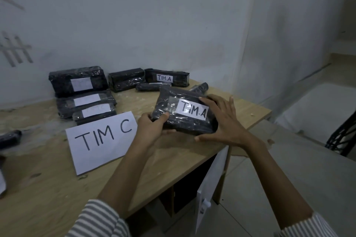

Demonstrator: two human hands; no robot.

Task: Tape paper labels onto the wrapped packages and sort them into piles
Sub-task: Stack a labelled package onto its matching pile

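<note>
A black wrapped package (173,113) with a white "TIM.A" label (193,110) taped on its top is held just above the wooden table (48,179). My left hand (152,127) grips its near left corner, thumb on top. My right hand (223,121) clasps its right end, fingers spread over the label's edge. At the back right lies another package labelled "TIM.A" (167,77) among unlabelled ones (126,80). At the back left is a stack of three labelled packages (82,92). A big "TIM C" sheet (102,140) lies in front of that stack.
The wall stands right behind the piles. The table's right edge (258,121) is close under my right hand, with tiled floor beyond. A white cabinet door (210,188) hangs open below the table. A dark roll (9,137) lies at the far left edge.
</note>
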